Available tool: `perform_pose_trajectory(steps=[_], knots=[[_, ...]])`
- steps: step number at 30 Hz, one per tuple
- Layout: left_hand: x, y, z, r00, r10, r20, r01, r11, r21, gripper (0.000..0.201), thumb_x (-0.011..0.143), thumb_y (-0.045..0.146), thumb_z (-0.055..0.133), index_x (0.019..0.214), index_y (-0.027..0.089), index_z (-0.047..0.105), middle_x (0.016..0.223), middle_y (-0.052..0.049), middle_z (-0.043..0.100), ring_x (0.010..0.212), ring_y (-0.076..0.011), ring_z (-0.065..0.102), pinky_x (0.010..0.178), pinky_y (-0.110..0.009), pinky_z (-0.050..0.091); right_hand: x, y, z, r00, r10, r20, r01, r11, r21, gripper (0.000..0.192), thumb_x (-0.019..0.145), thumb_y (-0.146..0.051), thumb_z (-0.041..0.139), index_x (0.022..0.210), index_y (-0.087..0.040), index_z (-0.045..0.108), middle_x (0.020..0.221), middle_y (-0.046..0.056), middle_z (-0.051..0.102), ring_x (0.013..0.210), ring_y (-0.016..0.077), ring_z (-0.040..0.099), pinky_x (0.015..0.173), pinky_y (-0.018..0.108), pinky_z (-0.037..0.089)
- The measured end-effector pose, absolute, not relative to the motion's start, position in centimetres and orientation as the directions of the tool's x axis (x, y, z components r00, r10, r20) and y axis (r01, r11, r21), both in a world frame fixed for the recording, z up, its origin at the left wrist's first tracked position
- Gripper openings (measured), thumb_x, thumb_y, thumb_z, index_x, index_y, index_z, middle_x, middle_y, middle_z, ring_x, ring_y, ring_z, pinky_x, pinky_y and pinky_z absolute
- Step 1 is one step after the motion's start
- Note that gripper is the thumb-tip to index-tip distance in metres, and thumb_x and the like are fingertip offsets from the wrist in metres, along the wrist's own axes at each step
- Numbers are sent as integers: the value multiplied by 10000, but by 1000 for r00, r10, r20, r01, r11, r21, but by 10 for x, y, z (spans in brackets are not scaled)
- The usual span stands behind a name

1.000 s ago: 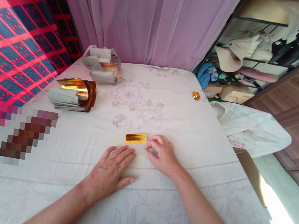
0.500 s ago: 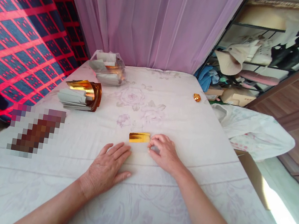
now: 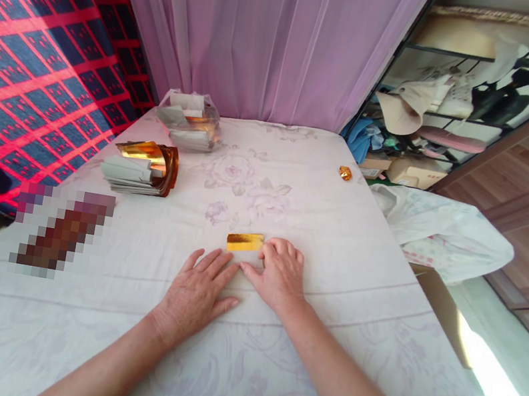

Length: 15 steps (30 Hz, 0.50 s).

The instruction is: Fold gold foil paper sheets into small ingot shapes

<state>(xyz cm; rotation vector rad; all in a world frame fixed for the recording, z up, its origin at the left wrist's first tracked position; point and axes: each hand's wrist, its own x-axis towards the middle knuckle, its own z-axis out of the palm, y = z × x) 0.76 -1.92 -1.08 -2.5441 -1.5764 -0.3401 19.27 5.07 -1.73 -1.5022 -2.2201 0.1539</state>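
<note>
A small strip of gold foil paper (image 3: pixel 243 242) lies on the pale flowered tablecloth in front of me, with a whitish band along its near side. My left hand (image 3: pixel 201 289) rests palm down with its fingers stretched out, fingertips at the paper's near left corner. At the paper's right end, the curled fingers of my right hand (image 3: pixel 280 271) grip it, while the thumb reaches left along the near edge. Those fingers cover the paper's right end.
To the left stands a stack of gold-and-grey foil sheets (image 3: pixel 140 170), with a clear bag (image 3: pixel 189 121) of similar sheets behind it. A small folded gold piece (image 3: pixel 345 173) sits near the far right edge. A blurred patch (image 3: pixel 63 232) hides something at left. Shelves (image 3: pixel 436 112) stand right.
My right hand has turned, its thumb sliding left along the paper's near edge towards my left hand. A whitish band now shows below the gold. My left hand has shifted slightly right.
</note>
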Motion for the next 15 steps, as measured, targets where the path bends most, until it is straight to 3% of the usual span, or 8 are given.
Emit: perform_pose_trajectory(steps=[9,15], knots=[[-3,-15,-10,416,887,200,898,-436,61,435,928,529,501,1260,267,603,1358,-37,600,1278,-301,500,1108,-534,271,214,60,-23,-358,904,234,775,427,-466,120,792,-261,684,881,-241,606,1091,46,643,1069,235,558,884,392,383],[-4,-12,-14,417,878,235,884,-452,122,369,936,487,504,1170,232,632,1335,-63,613,1275,-290,502,1095,-518,308,226,65,-30,-414,873,257,735,488,-472,379,795,-201,619,1171,-250,594,1169,64,628,1144,242,533,947,404,397]])
